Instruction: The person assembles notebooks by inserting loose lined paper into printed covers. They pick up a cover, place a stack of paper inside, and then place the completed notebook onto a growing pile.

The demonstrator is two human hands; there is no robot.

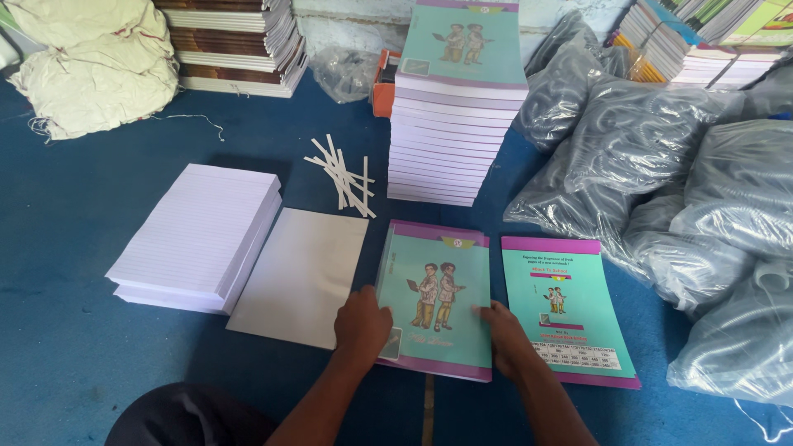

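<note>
Bare blue floor [74, 248] at far left; lined paper stack [198, 235], tall notebook stack [453, 116], plastic bags [694, 223] hemming the rest.

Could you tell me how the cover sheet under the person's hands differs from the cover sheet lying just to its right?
The cover sheet under the hands shows a large drawing of two figures; the right cover sheet shows mostly text, a small drawing and a table. The left hand and right hand both rest on the first; the second has only the right hand at its edge. Both are teal with purple borders, flat on the blue floor.
</note>
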